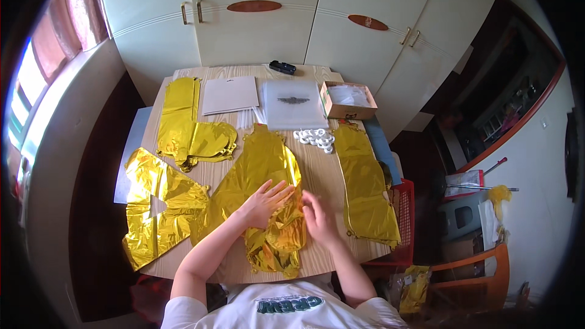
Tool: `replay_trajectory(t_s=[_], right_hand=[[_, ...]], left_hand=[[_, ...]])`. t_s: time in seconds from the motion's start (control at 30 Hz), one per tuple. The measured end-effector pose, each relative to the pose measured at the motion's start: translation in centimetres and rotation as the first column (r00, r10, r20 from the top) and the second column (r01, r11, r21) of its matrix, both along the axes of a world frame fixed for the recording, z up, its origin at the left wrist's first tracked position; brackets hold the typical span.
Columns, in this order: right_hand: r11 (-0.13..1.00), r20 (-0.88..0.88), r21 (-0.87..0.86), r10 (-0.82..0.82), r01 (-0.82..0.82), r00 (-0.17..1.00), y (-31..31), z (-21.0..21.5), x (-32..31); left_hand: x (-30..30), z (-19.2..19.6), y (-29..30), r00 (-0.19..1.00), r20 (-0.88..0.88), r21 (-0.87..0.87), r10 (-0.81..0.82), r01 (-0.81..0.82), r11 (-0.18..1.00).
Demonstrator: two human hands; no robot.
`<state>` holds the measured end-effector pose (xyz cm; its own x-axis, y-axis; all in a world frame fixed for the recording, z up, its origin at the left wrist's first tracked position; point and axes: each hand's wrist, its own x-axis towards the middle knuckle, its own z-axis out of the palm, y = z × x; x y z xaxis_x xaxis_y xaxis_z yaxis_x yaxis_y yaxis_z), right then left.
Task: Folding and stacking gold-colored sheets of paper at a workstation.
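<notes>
A flat gold foil balloon lies in the middle of the table, its lower part crumpled and folded toward me. On top of it rests my left hand, open, fingers stretched to the right across the foil. My right hand is at the foil's right edge with its fingers slightly bent and apart; nothing shows in its grip. To the left, another shiny gold foil sheet with a star-shaped hole hangs partly over the table edge. Behind it is a stack of gold foil balloons. More flat gold foil lies at the right.
White ribbon-like rings are heaped right of centre. Behind them stand a cardboard box of white items, clear plastic bags, a beige card sheet and a small black object. A red basket and orange chair are at right.
</notes>
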<state>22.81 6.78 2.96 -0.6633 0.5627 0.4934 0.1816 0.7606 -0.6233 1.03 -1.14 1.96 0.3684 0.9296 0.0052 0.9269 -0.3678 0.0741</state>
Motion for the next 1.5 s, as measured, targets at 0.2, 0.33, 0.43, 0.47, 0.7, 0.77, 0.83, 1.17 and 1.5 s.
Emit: replay_trajectory(t_s=[0.2, 0.33, 0.43, 0.47, 0.7, 0.77, 0.83, 1.17, 1.5], right_hand=[[0.981, 0.349, 0.07, 0.147, -0.182, 0.926, 1.9, -2.7, 1.3], [0.968, 0.434, 0.153, 0.116, -0.2, 0.893, 1.3, -4.4, 0.1], [0.948, 0.448, 0.246, 0.076, -0.204, 0.891, 0.8, -5.1, -0.9], [0.944, 0.439, 0.261, 0.071, -0.203, 0.896, 0.6, -5.3, -1.1], [0.949, 0.437, 0.269, 0.031, -0.163, 0.899, 0.8, -6.2, -1.0], [0.952, 0.439, 0.265, 0.022, -0.153, 0.898, 0.9, -6.4, -0.9], [0.951, 0.439, 0.266, 0.024, -0.155, 0.898, 0.8, -6.3, -1.1], [0.959, 0.48, 0.236, 0.025, -0.157, 0.877, 0.8, -5.7, -0.9], [0.987, 0.318, 0.09, 0.098, -0.133, 0.943, 1.5, -4.8, -0.7]], left_hand=[[-0.1, -0.3, 0.2, 0.983, -0.184, -0.056, 0.005, -0.016, 0.998], [0.4, 0.5, 0.4, 0.938, -0.346, -0.139, -0.013, -0.037, 0.99], [-0.6, -2.0, 0.2, 0.963, -0.27, -0.134, -0.003, -0.034, 0.99], [-1.1, -3.6, 0.1, 0.975, -0.224, -0.123, 0.002, -0.03, 0.992], [-0.6, -0.3, -0.3, 0.984, -0.174, -0.023, 0.041, -0.045, 0.999], [-0.5, 1.0, -0.2, 0.998, -0.063, -0.051, 0.024, -0.028, 0.998], [-1.5, -0.4, -0.3, 0.989, 0.127, 0.028, 0.075, -0.079, 0.996], [-0.5, 0.3, -0.6, 0.78, 0.49, -0.001, 0.39, -0.447, 0.895], [-1.7, -1.1, -0.6, 0.772, 0.436, 0.021, 0.463, -0.523, 0.852]])
